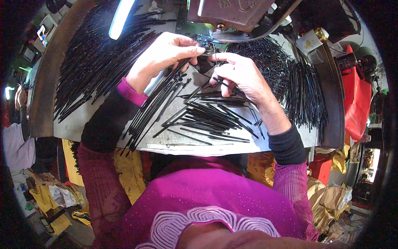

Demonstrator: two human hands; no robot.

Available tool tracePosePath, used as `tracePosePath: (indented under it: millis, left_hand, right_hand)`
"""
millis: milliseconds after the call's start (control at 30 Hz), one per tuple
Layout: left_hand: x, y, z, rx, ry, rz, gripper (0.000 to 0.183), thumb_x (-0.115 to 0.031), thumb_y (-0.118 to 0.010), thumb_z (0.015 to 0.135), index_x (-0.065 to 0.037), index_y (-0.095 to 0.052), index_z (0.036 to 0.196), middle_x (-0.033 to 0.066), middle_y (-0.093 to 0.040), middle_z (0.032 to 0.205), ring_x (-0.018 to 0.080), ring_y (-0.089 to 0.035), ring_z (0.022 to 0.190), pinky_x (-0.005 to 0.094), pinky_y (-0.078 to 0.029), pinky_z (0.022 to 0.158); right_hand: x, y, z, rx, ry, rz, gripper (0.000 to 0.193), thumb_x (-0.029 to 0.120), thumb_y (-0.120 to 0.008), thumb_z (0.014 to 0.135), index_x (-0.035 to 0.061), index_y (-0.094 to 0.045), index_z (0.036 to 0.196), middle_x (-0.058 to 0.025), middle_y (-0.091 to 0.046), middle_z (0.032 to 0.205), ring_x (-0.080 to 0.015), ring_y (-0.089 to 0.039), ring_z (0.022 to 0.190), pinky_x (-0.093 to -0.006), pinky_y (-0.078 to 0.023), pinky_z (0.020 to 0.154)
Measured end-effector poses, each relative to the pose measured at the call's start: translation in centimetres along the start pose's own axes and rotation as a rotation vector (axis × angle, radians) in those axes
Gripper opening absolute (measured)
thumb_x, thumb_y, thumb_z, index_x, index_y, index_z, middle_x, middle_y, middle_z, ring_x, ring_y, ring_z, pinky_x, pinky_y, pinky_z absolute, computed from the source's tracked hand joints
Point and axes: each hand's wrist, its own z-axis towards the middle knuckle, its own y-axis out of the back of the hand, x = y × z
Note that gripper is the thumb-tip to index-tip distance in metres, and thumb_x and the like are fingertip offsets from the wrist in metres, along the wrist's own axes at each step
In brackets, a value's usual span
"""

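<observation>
My left hand (163,54) pinches a thin black rod (174,79) and brings its tip up to the small metal fitting (206,42) under a brown machine head (232,14). My right hand (240,74) is closed on another black rod (207,85), fingertips just right of the same fitting. Both hands nearly touch at the machine's working point. Below them a loose pile of black rods (207,118) lies on the grey worktable (83,120).
A large heap of black rods (95,62) covers the table's left, and another heap (290,83) fills the right. A lit tube lamp (120,16) hangs top left. A red bag (356,99) stands right; yellow and brown wrappings (327,199) lie on the floor.
</observation>
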Motion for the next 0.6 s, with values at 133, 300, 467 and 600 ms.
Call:
tracePosePath:
  millis: [133,300,467,600]
  left_hand:
    - [0.59,0.03,0.22,0.012,-0.018,-0.049,0.029,-0.035,-0.063,0.081,-0.007,-0.063,0.083,-0.0021,-0.059,0.066,0.0033,-0.049,0.052,0.0167,-0.033,0.048]
    - [0.64,-0.07,0.23,-0.001,-0.016,-0.037,0.028,-0.035,-0.062,0.081,-0.007,-0.063,0.082,-0.0021,-0.059,0.066,0.0033,-0.049,0.052,0.0165,-0.033,0.048]
    - [0.85,-0.06,0.43,0.015,-0.028,-0.06,0.027,-0.034,-0.062,0.082,-0.007,-0.063,0.081,-0.0022,-0.059,0.065,0.0033,-0.049,0.052,0.0166,-0.033,0.048]
    - [0.73,-0.2,0.27,0.007,-0.039,-0.079,0.025,-0.032,-0.062,0.082,-0.007,-0.063,0.081,-0.0015,-0.058,0.065,0.0033,-0.049,0.051,0.0168,-0.033,0.047]
  right_hand:
    - [-0.07,-0.19,-0.18,-0.016,-0.003,0.011,0.038,0.009,-0.055,0.083,-0.0044,-0.049,0.118,-0.0153,-0.064,0.077,-0.0134,-0.058,0.049,-0.0231,-0.048,0.045]
    - [-0.06,-0.38,-0.22,-0.029,-0.004,0.037,0.039,0.009,-0.056,0.082,-0.0055,-0.047,0.118,-0.0161,-0.064,0.078,-0.0138,-0.058,0.049,-0.0234,-0.048,0.044]
    - [-0.39,-0.31,-0.23,-0.036,0.024,0.045,0.038,0.009,-0.056,0.082,-0.0055,-0.048,0.117,-0.0164,-0.064,0.077,-0.0137,-0.058,0.048,-0.0234,-0.048,0.043]
    - [-0.43,-0.3,-0.16,-0.029,0.032,0.038,0.039,0.008,-0.056,0.082,-0.0057,-0.048,0.117,-0.0165,-0.064,0.077,-0.0138,-0.058,0.047,-0.0233,-0.047,0.043]
